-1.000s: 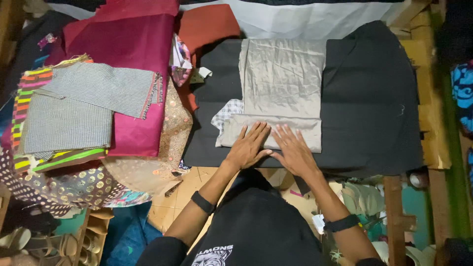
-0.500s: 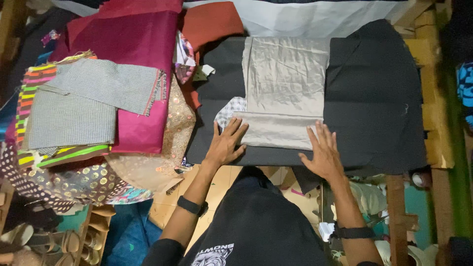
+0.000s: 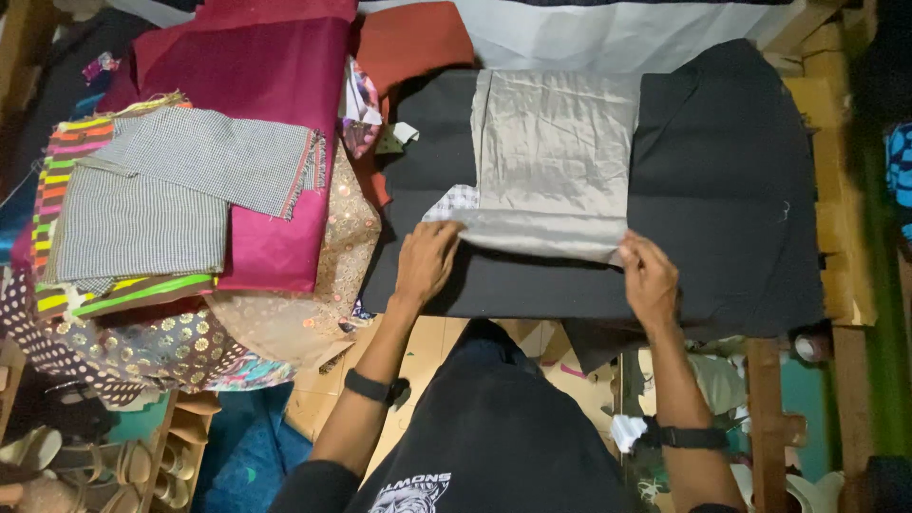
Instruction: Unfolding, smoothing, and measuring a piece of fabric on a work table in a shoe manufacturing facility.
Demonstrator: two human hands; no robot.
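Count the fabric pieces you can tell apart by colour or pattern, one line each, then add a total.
Grey-beige folded cloth held by left hand and right hand: 1
Black cloth: 1
Grey checked pieces: 2
Magenta cloth: 1
Rust-red cloth: 1
Striped multicolour cloth: 1
Total: 7

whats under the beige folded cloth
The beige folded cloth lies on a black cloth. A small checked piece pokes out at its lower left corner. Whatever else lies beneath is covered.
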